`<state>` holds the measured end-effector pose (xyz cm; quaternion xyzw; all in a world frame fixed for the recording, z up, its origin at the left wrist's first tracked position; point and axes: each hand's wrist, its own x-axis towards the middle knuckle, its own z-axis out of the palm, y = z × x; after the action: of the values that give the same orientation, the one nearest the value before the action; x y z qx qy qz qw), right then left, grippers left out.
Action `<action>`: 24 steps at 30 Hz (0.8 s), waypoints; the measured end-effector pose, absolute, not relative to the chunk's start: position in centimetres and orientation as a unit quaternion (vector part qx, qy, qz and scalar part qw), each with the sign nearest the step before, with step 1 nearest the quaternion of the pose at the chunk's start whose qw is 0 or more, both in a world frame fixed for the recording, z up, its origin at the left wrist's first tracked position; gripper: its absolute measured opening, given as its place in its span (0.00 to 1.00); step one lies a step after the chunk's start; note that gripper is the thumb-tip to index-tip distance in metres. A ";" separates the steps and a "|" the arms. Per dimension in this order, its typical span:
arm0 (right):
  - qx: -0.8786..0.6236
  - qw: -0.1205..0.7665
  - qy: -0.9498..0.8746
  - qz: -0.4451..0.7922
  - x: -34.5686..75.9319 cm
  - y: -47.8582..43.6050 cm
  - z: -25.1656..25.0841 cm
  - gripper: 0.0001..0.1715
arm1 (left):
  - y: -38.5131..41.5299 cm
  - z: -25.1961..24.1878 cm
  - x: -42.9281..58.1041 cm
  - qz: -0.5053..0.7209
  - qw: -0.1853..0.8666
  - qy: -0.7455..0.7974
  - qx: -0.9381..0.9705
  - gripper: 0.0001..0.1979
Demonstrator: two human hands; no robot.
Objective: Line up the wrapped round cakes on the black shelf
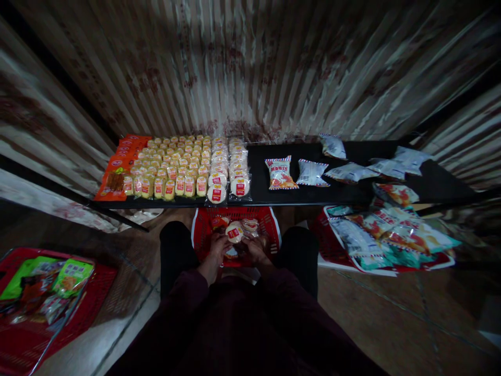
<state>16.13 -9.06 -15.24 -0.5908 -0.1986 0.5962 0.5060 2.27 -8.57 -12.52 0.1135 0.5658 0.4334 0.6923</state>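
Note:
Both my hands reach down into a red basket [270,222] that stands between my knees under the shelf. My left hand [216,249] and my right hand [254,249] are closed round a stack of round wrapped cakes [235,233] with red labels. More of the same cakes lie in the basket behind the stack. Directly above, on the black shelf [258,193], rows of round cakes [229,169] stand in lines, and several small yellow cakes [172,167] fill the area to their left.
Orange snack packs [117,167] lie at the shelf's left end, and chip bags [280,173] and silvery bags [352,172] lie to the right. A red basket of bags [383,235] sits on the floor at right, another [43,297] at left. A curtain hangs behind.

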 end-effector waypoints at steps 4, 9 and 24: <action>-0.605 0.480 -0.130 0.621 16.5 -9.0 -14.7 0.16 | -8.2 -12.3 2.2 0.444 0.655 0.600 0.120 0.16; -0.593 0.471 -0.130 0.640 16.6 -9.1 -14.0 0.19 | -8.1 -12.5 2.3 0.448 0.645 0.608 0.115 0.16; -0.572 0.498 -0.155 0.634 16.3 -9.3 -14.6 0.25 | -8.5 -12.4 2.8 0.456 0.671 0.579 0.077 0.17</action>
<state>16.33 -9.33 -14.57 -0.5715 -0.1549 0.6338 0.4977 2.84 -8.51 -12.41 0.0774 0.5794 0.4561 0.6711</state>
